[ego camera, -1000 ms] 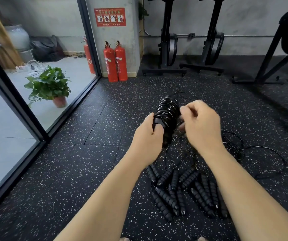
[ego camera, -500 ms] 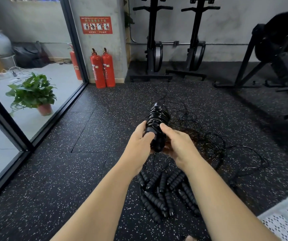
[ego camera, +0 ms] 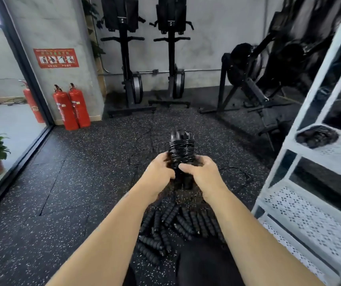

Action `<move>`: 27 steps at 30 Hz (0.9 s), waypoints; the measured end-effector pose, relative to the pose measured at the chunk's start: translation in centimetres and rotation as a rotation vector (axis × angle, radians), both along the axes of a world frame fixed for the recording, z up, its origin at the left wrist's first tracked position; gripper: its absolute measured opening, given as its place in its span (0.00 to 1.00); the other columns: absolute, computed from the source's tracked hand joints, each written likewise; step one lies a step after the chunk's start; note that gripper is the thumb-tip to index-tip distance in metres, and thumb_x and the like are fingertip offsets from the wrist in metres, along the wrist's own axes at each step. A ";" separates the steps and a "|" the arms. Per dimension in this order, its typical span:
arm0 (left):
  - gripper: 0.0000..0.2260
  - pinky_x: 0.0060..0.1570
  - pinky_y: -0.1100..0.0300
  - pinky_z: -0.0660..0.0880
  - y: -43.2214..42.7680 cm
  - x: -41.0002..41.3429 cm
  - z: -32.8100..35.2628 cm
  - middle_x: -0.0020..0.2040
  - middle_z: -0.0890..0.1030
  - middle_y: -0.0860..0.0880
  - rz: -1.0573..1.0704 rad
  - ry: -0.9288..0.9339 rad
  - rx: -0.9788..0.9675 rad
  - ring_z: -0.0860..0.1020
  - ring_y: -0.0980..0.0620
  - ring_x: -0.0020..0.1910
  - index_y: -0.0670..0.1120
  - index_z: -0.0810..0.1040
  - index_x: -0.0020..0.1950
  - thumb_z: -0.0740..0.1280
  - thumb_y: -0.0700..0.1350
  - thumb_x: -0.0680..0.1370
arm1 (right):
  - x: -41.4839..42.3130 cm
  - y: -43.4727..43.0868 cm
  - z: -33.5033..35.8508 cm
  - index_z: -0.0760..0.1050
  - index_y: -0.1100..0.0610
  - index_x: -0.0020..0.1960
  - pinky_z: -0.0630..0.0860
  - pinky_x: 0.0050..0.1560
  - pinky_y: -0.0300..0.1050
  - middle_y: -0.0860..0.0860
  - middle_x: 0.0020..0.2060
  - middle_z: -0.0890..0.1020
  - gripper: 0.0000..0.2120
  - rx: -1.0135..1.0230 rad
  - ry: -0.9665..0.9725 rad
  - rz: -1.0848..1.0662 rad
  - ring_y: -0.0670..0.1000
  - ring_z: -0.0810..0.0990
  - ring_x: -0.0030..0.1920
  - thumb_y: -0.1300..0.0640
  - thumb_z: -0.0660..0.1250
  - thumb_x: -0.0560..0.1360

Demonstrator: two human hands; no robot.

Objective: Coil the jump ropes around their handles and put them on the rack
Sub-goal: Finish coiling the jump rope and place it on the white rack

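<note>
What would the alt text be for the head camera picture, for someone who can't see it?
The person's left hand and right hand grip a black coiled jump rope above a speckled gym floor. More black handles lie piled on it below; a white rack at the right holds another dark bundle.

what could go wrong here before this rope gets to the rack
1. The left hand and right hand both grip the coiled rope; letting go with one to reach the rack may let the wraps loosen.
2. The pile of handles lies on the floor below the arms; a step toward the rack could snag it.
</note>
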State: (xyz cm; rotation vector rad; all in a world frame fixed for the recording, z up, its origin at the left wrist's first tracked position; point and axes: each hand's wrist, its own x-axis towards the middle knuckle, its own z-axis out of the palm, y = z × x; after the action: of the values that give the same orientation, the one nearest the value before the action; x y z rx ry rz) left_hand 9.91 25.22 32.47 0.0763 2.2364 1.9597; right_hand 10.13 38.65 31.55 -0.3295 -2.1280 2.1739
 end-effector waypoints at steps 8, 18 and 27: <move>0.19 0.45 0.58 0.71 8.5 2.2 3.8 0.48 0.79 0.42 -0.207 -0.177 0.016 0.75 0.47 0.45 0.39 0.78 0.57 0.57 0.29 0.70 | 4.9 7.6 1.8 0.72 0.60 0.60 0.77 0.44 0.47 0.56 0.52 0.82 0.23 -0.024 -0.059 -0.204 0.54 0.81 0.49 0.61 0.76 0.69; 0.25 0.31 0.63 0.68 18.9 3.7 7.0 0.46 0.75 0.41 -0.341 -0.098 -0.047 0.72 0.49 0.39 0.41 0.77 0.57 0.50 0.24 0.69 | 7.8 16.8 5.3 0.74 0.60 0.55 0.80 0.52 0.58 0.57 0.48 0.82 0.22 0.008 -0.101 -0.339 0.57 0.82 0.48 0.57 0.76 0.65; 0.38 0.50 0.48 0.75 28.8 0.3 9.9 0.65 0.76 0.36 -0.437 -0.002 -0.003 0.75 0.40 0.52 0.47 0.65 0.77 0.55 0.23 0.69 | 5.9 27.7 9.2 0.76 0.63 0.58 0.82 0.44 0.51 0.59 0.51 0.82 0.17 -0.150 -0.055 -0.521 0.58 0.82 0.52 0.59 0.73 0.72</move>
State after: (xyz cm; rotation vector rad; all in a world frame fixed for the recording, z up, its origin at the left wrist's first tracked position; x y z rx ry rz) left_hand 10.22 54.03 42.36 0.5141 2.0057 1.7153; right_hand 16.06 66.38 40.77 -0.8543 -1.6540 2.0230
